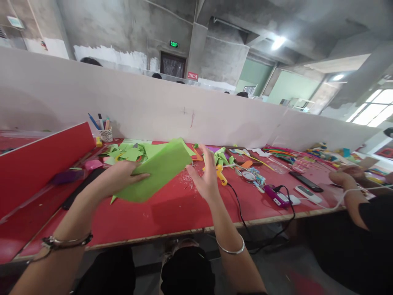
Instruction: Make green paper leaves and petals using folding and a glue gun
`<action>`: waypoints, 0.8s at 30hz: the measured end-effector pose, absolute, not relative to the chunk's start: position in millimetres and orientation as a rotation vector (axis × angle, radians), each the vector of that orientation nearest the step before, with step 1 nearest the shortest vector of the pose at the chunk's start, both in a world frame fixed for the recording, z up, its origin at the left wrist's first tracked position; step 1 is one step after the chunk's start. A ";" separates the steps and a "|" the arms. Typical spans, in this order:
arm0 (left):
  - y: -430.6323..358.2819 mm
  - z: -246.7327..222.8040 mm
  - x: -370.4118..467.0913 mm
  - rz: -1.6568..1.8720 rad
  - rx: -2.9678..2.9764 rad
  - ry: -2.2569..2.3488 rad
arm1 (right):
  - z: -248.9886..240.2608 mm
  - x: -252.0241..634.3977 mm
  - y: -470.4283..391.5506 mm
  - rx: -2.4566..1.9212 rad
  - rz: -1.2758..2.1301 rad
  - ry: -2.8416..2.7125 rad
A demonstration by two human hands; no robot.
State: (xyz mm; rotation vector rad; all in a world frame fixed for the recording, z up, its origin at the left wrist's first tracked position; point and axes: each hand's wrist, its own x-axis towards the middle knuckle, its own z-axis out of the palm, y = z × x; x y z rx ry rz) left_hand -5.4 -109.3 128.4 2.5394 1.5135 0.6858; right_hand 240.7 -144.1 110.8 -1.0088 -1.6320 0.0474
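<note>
A sheet of bright green paper (159, 172) is raised over the red table (172, 213), tilted up toward its right end. My left hand (121, 176) grips its left edge, thumb on the near face and the other fingers hidden behind. Close to the sheet's right corner is my right hand (204, 176), fingers spread and nothing visible in it. Green paper scraps (130, 152) lie in a heap behind the sheet. Just right of my right hand, a yellow hot glue gun (221, 175) rests on the table with its black cord hanging off the front edge.
A red partition (46, 164) stands at left, near a pen cup (106, 134). To the right lie a tape roll (248, 176), a purple power strip (276, 196), a black phone-like object (306, 181) and colourful pipe cleaners (285, 153). A co-worker's hands (345, 176) work at far right.
</note>
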 end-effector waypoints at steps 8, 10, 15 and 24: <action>-120.2 149.4 4.3 0.124 2.522 1.271 | 125.5 230.9 -136.6 -1.041 0.363 -1.792; -122.0 148.7 8.9 0.216 2.614 1.359 | 123.2 228.5 -137.8 -1.051 0.393 -1.738; -130.9 151.5 27.4 0.626 2.758 1.471 | 122.6 222.9 -138.5 -1.022 0.513 -1.637; -133.5 154.4 27.7 0.594 2.780 1.370 | 123.9 236.0 -144.8 -0.969 0.586 -1.631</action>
